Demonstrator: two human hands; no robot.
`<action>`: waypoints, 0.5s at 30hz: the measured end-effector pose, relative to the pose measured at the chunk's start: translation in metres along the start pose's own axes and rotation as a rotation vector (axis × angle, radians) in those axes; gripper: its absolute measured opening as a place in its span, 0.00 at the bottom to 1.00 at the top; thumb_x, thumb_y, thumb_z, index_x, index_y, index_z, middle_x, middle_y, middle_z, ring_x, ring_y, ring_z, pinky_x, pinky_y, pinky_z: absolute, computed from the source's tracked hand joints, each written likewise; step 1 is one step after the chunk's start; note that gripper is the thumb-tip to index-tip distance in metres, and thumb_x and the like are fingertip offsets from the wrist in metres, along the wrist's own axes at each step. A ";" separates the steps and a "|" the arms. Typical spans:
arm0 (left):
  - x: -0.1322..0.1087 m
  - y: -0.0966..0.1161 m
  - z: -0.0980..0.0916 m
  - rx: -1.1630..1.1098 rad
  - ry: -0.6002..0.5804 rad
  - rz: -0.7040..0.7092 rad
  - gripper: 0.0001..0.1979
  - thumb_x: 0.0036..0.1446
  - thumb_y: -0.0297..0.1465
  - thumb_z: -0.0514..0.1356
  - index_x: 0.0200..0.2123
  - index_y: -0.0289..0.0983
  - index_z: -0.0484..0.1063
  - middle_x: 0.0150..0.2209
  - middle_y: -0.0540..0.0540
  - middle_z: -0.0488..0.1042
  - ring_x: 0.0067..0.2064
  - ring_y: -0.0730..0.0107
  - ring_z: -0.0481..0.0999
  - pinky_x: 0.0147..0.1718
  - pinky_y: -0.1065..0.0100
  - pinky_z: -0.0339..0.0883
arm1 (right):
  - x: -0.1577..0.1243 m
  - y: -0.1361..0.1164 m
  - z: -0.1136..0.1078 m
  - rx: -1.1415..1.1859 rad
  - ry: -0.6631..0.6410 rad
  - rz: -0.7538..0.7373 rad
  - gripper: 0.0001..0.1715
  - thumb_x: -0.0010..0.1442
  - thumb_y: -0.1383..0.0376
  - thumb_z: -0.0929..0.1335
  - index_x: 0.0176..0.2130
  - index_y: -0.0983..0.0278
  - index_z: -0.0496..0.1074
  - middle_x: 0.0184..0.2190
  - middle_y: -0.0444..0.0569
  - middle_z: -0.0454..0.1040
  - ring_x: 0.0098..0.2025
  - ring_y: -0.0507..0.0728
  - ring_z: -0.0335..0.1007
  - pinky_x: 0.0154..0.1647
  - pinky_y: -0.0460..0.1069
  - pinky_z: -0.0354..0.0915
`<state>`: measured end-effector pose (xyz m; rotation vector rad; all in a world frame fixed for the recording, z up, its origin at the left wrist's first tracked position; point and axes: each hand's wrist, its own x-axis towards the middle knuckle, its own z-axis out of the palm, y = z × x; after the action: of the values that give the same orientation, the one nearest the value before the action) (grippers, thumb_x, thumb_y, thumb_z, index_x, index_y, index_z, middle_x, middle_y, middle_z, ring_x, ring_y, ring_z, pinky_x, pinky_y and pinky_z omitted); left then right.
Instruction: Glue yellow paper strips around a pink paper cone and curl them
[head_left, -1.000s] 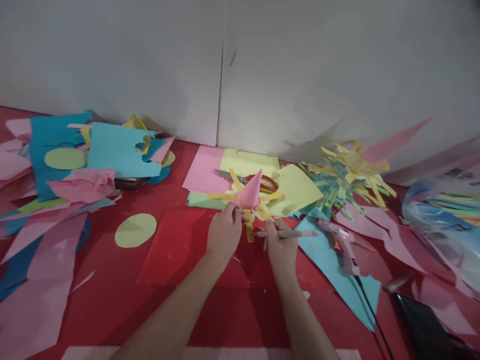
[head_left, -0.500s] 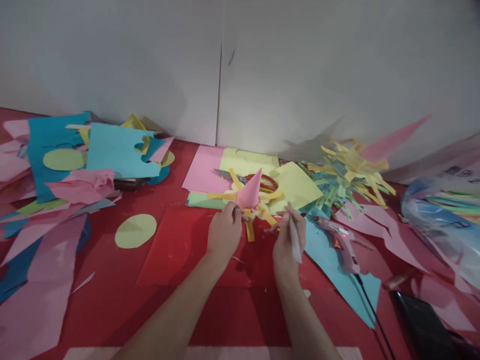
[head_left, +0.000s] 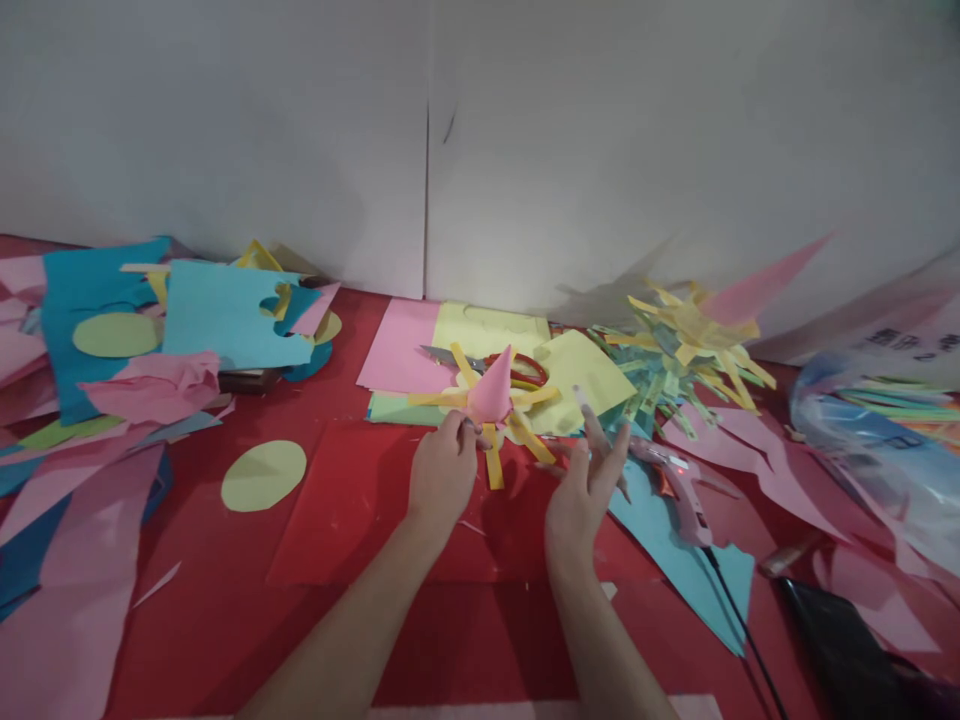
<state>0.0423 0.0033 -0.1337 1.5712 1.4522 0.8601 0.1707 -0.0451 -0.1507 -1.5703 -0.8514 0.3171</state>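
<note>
My left hand is closed in a pinch at the lower left edge of a paper figure, made of a pink cone above pale petals and yellow strips. To its right, my right hand is raised with the fingers partly spread. A pale pen-like stick slants up among these fingers; its exact kind and grip are partly hidden. Behind the cone lie red-handled scissors. Beneath the hands is a red sheet.
A pink glue gun, lit and corded, rests on a blue sheet at right. Behind it stands another paper figure with a pink cone. Coloured scraps and a yellow disc lie left. A black object sits front right.
My right hand has opened its fingers more and turned, and the pale stick now points upward away from me. My left hand keeps its pinch. The view has shifted slightly.
</note>
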 end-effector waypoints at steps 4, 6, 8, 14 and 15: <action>0.000 -0.001 0.001 0.004 0.002 0.002 0.09 0.59 0.30 0.47 0.29 0.42 0.63 0.30 0.52 0.79 0.37 0.67 0.76 0.39 0.68 0.63 | 0.000 -0.006 0.003 0.025 0.047 0.040 0.42 0.61 0.53 0.57 0.66 0.59 0.30 0.58 0.57 0.59 0.49 0.59 0.66 0.38 0.53 0.70; 0.000 -0.001 0.001 0.004 0.001 -0.001 0.09 0.59 0.30 0.47 0.29 0.42 0.63 0.30 0.52 0.79 0.37 0.68 0.76 0.38 0.68 0.63 | 0.001 -0.009 0.003 0.057 0.067 0.084 0.43 0.61 0.54 0.58 0.66 0.60 0.31 0.56 0.58 0.61 0.46 0.58 0.69 0.36 0.52 0.70; 0.000 -0.001 0.001 0.005 -0.006 -0.005 0.09 0.59 0.30 0.46 0.29 0.42 0.63 0.30 0.53 0.79 0.36 0.68 0.76 0.38 0.68 0.62 | 0.000 -0.013 0.004 0.104 0.064 0.133 0.43 0.60 0.56 0.59 0.66 0.60 0.31 0.55 0.58 0.64 0.40 0.57 0.72 0.35 0.52 0.70; 0.001 0.001 0.000 0.022 -0.009 -0.014 0.09 0.59 0.30 0.46 0.29 0.42 0.62 0.30 0.53 0.79 0.37 0.67 0.76 0.38 0.68 0.61 | 0.000 -0.017 0.004 0.179 0.026 0.192 0.44 0.58 0.60 0.62 0.65 0.61 0.34 0.40 0.53 0.74 0.24 0.52 0.70 0.32 0.51 0.69; 0.001 0.002 0.000 0.025 -0.009 -0.015 0.09 0.59 0.31 0.46 0.29 0.42 0.62 0.31 0.53 0.79 0.37 0.67 0.76 0.37 0.68 0.61 | 0.000 -0.017 0.005 0.182 0.027 0.189 0.44 0.58 0.60 0.62 0.65 0.62 0.36 0.37 0.52 0.75 0.24 0.52 0.70 0.32 0.50 0.69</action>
<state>0.0429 0.0043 -0.1321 1.5784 1.4719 0.8279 0.1619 -0.0423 -0.1354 -1.4831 -0.6356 0.4939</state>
